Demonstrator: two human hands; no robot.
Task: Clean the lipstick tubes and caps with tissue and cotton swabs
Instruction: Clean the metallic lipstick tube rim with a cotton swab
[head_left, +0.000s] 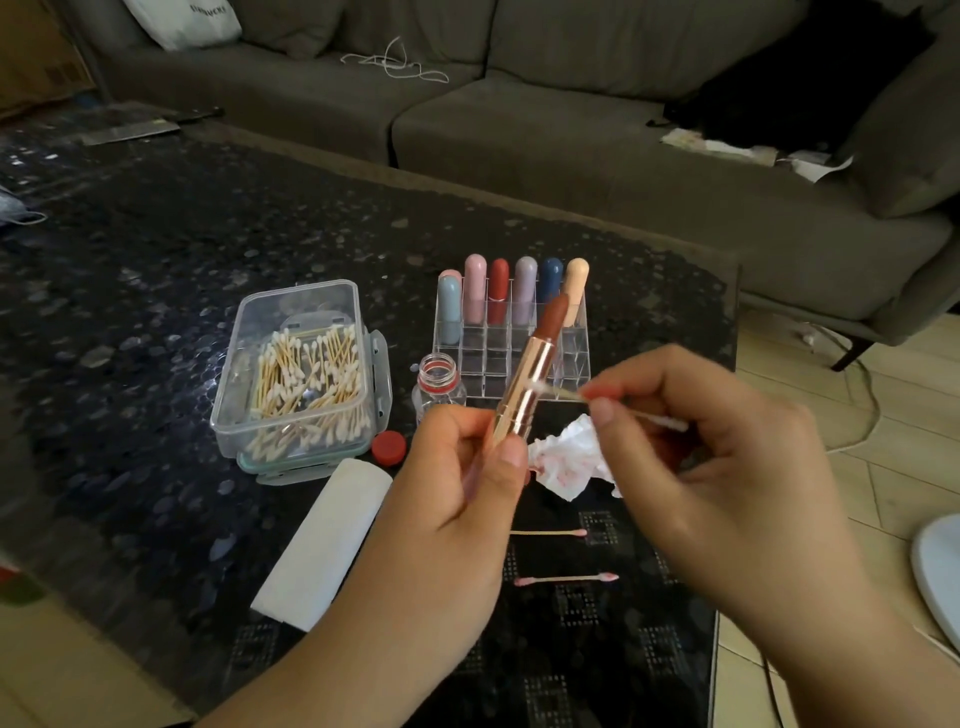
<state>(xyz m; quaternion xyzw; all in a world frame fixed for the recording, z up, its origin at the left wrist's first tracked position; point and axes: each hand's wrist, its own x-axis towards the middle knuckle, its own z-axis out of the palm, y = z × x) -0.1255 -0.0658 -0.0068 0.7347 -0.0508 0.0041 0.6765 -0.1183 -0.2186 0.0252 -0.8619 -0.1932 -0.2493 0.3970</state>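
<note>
Two hands busy: my left hand (467, 467) grips the open gold lipstick tube (524, 387) above the dark table (156, 270), while my right hand (691, 431) pinches a cotton swab (561, 391) against its barrel. I judge swabbing is underway; next, rotate the tube gently. A grey sofa (519, 119) sits behind.

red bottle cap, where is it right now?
Head view, left of centre: the red bottle cap lies on the table, between the cotton swab box and the folded tissue, below-left of the open bottle.
</note>
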